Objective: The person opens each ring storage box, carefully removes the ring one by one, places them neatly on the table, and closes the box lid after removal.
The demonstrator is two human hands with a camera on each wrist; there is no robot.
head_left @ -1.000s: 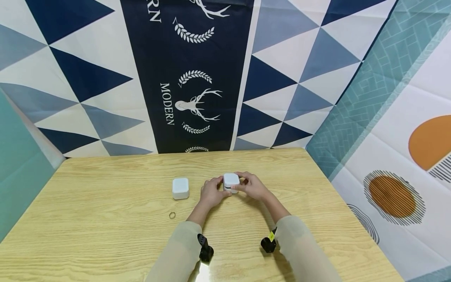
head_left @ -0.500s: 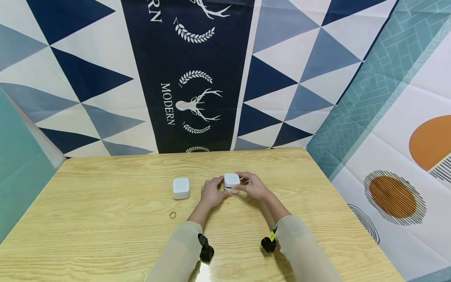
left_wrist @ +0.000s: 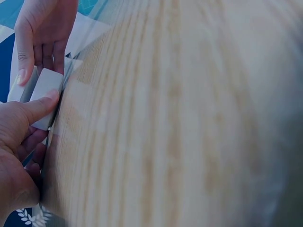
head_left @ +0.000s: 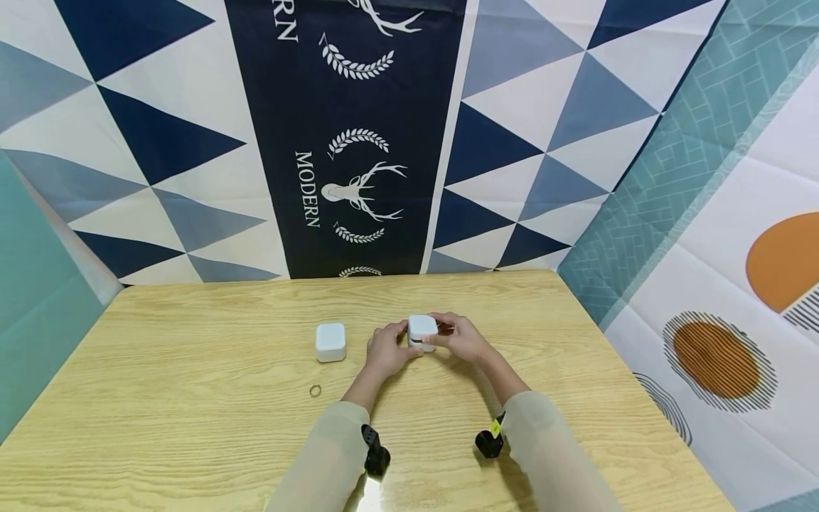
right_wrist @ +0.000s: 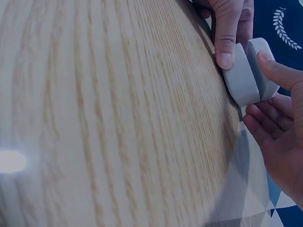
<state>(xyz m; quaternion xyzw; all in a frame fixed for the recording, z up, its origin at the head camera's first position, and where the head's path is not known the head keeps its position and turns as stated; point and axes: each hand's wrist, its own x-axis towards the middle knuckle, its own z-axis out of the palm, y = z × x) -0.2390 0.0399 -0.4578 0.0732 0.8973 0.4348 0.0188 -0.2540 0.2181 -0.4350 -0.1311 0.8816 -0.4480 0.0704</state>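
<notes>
A small white box [head_left: 421, 325] with rounded corners stands on the table between both hands. My left hand [head_left: 386, 350] grips its lower half [right_wrist: 241, 78], thumb on the near side. On the other side my right hand [head_left: 462, 338] pinches the lid [right_wrist: 263, 46] between thumb and fingers. A narrow dark gap shows between lid and lower half, wider at one end, so the lid sits tilted. The inside of the box is hidden. Left of the hands stands a second white box [head_left: 330, 342], closed. Nearer to me lies a small metal ring [head_left: 316, 390].
The wooden table [head_left: 192, 384] ends at a patterned cloth wall [head_left: 358, 249] just behind the boxes. Another cloth [head_left: 723, 355] hangs along the right side. Black wrist cameras [head_left: 377, 461] are strapped at both cuffs.
</notes>
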